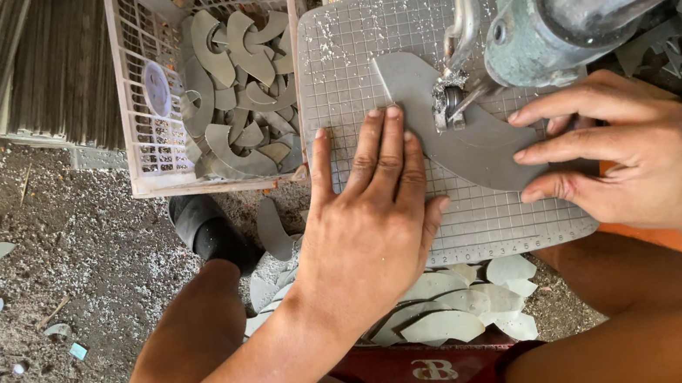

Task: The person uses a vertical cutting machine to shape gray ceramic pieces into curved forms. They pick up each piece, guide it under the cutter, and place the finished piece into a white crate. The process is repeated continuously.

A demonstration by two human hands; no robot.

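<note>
Flat on the gridded grey cutting mat (341, 60), the left hand (370, 214) and right hand (626, 154) press a curved grey sheet piece (475, 143) with open fingers; the green machine head (562, 4) hides its middle, near the mat's right edge.

A curved sheet piece (457, 137) is laid on the gridded cutting mat (340, 51), under the machine head (562, 4). Left of the mat a crate (138, 104) filled with cut pieces (236, 91) is set. Below the mat's near edge, offcuts (453, 308) are piled.
</note>
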